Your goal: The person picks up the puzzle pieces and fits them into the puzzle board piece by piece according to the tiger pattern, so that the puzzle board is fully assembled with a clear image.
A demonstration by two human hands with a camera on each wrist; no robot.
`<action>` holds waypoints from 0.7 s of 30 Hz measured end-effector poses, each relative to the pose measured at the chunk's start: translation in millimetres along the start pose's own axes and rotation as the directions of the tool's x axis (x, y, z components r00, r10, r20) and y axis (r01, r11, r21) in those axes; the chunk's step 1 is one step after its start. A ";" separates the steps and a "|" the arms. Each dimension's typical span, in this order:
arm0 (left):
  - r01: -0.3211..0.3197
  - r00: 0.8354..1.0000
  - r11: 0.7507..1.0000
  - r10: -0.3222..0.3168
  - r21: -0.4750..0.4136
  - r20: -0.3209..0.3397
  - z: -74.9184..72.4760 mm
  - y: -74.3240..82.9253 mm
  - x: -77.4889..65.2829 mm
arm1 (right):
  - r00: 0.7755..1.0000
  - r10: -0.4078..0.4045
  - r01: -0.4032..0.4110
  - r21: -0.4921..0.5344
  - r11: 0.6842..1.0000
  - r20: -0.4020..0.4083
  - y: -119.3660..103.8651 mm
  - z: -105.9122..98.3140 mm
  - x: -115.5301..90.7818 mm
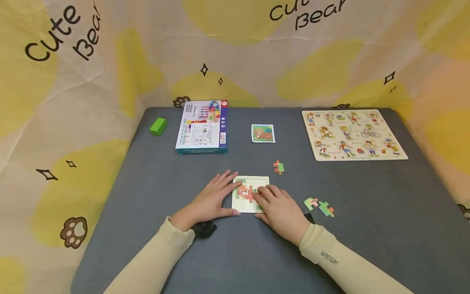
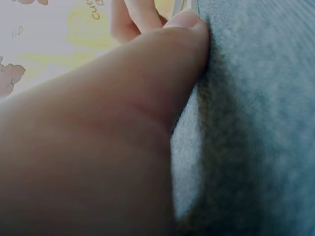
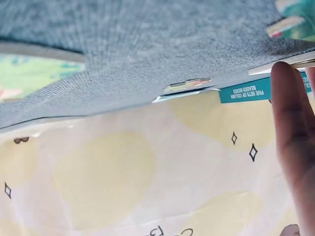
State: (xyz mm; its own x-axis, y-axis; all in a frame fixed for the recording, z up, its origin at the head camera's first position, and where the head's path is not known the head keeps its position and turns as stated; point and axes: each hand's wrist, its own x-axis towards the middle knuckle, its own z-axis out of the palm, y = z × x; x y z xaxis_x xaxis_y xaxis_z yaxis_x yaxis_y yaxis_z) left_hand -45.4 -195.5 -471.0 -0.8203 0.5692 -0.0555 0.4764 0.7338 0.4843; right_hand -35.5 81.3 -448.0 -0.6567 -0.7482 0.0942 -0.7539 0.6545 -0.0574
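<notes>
A small cream puzzle board (image 1: 247,208) lies between the two hands in the head view. Red and green jigsaw pieces (image 1: 244,191) sit in its tray. My left hand (image 1: 207,200) rests at the board's left side, fingers spread, with the index fingertip over the upper left corner and the thumb at the lower edge. From the right, my right hand (image 1: 282,208) presses its fingertips onto the board's right half; its thumb lies by the near edge. Those fingers hide part of the pieces. The left wrist view mostly shows the thumb (image 2: 162,59).
Loose jigsaw pieces lie right of the board: one pale green (image 1: 311,203), one green (image 1: 326,208). Beyond it is another piece (image 1: 278,167), then a picture card (image 1: 262,133). A beaded-box set (image 1: 202,126), a green block (image 1: 158,126) and a figure board (image 1: 354,134) stand farther back.
</notes>
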 end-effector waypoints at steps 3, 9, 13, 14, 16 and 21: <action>-0.002 1.000 1.000 0.002 0.004 -0.005 0.0 -2.0 -0.5 | 1.000 0.017 -0.017 -0.002 1.000 0.002 -1.5 1.3 3.0; 0.004 1.000 1.000 -0.004 -0.001 0.002 -2.8 -2.1 -1.6 | 0.997 0.055 -0.045 0.156 0.987 -0.060 5.9 -4.2 12.2; 0.005 1.000 1.000 -0.005 -0.007 0.001 -5.1 -0.8 -2.1 | 0.991 0.074 -0.041 0.270 0.962 -0.111 13.0 -8.1 19.5; 0.004 1.000 1.000 -0.004 -0.007 0.003 -5.1 -0.5 -2.2 | 0.990 0.083 -0.046 0.286 0.957 -0.116 14.2 -8.4 20.6; 0.002 1.000 1.000 -0.002 -0.006 0.010 -4.4 -0.4 -2.2 | 0.987 0.107 -0.064 0.310 0.949 -0.124 16.1 -8.2 22.1; 0.003 1.000 1.000 -0.002 -0.012 0.021 -3.4 0.1 -1.3 | 0.976 0.167 -0.108 0.354 0.929 -0.141 19.4 -6.7 23.7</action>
State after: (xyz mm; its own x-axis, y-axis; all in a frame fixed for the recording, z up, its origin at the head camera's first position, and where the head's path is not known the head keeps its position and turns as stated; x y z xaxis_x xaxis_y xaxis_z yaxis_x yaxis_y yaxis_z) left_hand -45.3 -197.5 -467.9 -0.8147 0.5750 -0.0745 0.4706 0.7309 0.4943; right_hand -65.6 77.0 -440.3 -0.7641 -0.6054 0.2227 -0.6362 0.6500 -0.4157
